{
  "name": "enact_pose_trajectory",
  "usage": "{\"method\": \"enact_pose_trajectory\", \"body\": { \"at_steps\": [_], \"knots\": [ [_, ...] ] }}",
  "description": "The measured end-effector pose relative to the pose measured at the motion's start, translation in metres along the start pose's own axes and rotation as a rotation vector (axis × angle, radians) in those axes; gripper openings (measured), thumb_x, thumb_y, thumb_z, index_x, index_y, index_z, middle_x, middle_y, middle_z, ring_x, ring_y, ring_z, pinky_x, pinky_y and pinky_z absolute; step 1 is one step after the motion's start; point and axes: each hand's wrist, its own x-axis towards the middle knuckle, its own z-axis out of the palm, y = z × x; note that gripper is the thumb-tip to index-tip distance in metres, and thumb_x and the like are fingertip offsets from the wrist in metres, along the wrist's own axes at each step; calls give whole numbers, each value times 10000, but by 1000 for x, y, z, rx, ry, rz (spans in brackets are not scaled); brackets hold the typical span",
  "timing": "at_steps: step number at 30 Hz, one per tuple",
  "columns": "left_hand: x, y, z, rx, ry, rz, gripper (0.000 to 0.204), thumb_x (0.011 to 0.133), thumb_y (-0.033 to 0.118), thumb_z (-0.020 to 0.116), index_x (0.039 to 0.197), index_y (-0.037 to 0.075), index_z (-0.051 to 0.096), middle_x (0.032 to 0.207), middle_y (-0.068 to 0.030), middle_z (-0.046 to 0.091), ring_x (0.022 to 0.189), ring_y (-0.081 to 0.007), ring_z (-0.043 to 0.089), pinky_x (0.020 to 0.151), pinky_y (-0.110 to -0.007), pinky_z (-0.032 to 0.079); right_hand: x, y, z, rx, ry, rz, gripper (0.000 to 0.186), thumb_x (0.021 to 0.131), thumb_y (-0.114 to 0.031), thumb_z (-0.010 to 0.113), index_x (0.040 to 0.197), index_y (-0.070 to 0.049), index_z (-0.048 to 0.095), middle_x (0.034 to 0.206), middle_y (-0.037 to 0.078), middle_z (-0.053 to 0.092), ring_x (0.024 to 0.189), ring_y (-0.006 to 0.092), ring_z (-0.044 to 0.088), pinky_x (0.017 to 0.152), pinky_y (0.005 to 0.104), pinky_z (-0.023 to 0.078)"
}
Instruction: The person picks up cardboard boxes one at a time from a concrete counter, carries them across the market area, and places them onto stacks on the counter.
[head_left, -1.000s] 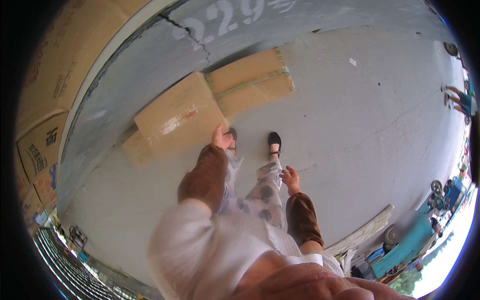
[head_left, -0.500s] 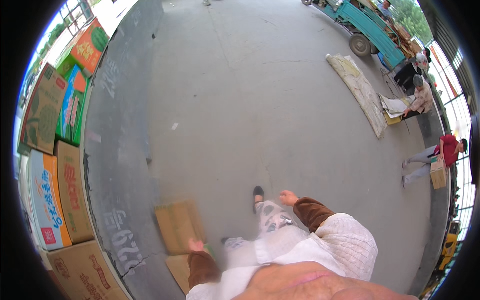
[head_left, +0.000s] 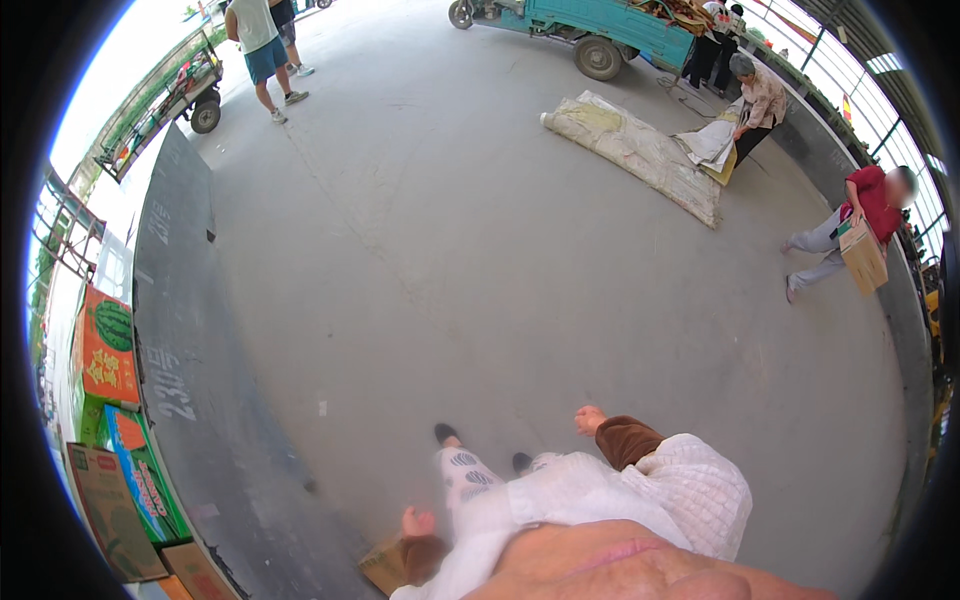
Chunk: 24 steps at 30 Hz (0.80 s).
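Note:
My left hand point(head_left: 417, 521) hangs low beside my left leg, its thumb apart from the loosely bent fingers and nothing visible in it. Just below it, partly hidden by my brown sleeve, a brown cardboard box point(head_left: 381, 566) sits on the floor. My right hand point(head_left: 590, 420) is held out in front of my right side, fingers curled in and holding nothing that I can see. Neither hand visibly touches an object. Below my light top, patterned trousers point(head_left: 466, 470) and dark shoes show; one foot is ahead of the other.
Along the left runs a low grey wall point(head_left: 180, 330), with several printed cartons point(head_left: 107, 345) behind it. A rolled pale sheet point(head_left: 630, 150) lies ahead right, where a person point(head_left: 757, 100) bends. Another person point(head_left: 872, 215) carries a carton. A teal cargo vehicle point(head_left: 610, 22) stands farther off.
I have moved forward past the floor boxes, and my view has swung left. My legs have changed stride. The left hand has come away from beside the boxes; two standing people now show at upper left.

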Motion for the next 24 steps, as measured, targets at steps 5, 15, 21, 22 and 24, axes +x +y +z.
{"method": "enact_pose_trajectory", "body": {
  "at_steps": [5, 15, 21, 22, 24],
  "knots": [
    [-45, 72, 45, 417, 161, 83, 331, 820, 248, 473, 1093, 65, 434, 1061, -122, 478, 967, -241, 474, 792, -367, 403, 16, -62, -5, 6, 11, 98, 377, 765, -179, 515, 1119, -71, 441, 859, 81, 565, 725, 203, 595, 605, 325, 471],
    [6, 307, 368, 693, 178, 510, 213, 825, 225, 466, 846, 56, 593, 789, -91, 592, 697, -230, 558, 548, -369, 433, 8, -154, -5, 371, 300, 249, 211, 727, -130, 521, 920, -47, 547, 699, 66, 573, 627, 196, 598, 499, 330, 455],
    [-74, 294, 666, 696, -420, 687, 106, 793, 152, 529, 817, 61, 577, 755, -82, 594, 716, -232, 580, 597, -319, 471, 46, -163, -36, 120, 182, 420, 262, 724, -95, 528, 978, -38, 554, 759, 75, 599, 681, 199, 616, 545, 324, 470],
    [-89, 279, 698, 728, -470, 686, 89, 787, 140, 539, 812, 62, 574, 749, -81, 595, 719, -232, 584, 605, -311, 477, 58, -160, -45, 113, 177, 421, 262, 724, -95, 528, 978, -38, 554, 759, 75, 599, 681, 199, 616, 545, 324, 470],
    [-104, 253, 743, 842, -533, 690, 79, 778, 114, 542, 837, 63, 532, 704, -67, 561, 630, -201, 558, 526, -294, 454, 94, -152, -71, -604, 93, -234, 281, 716, -74, 528, 993, -37, 549, 796, 77, 613, 710, 199, 616, 573, 321, 474]
  ]
}}
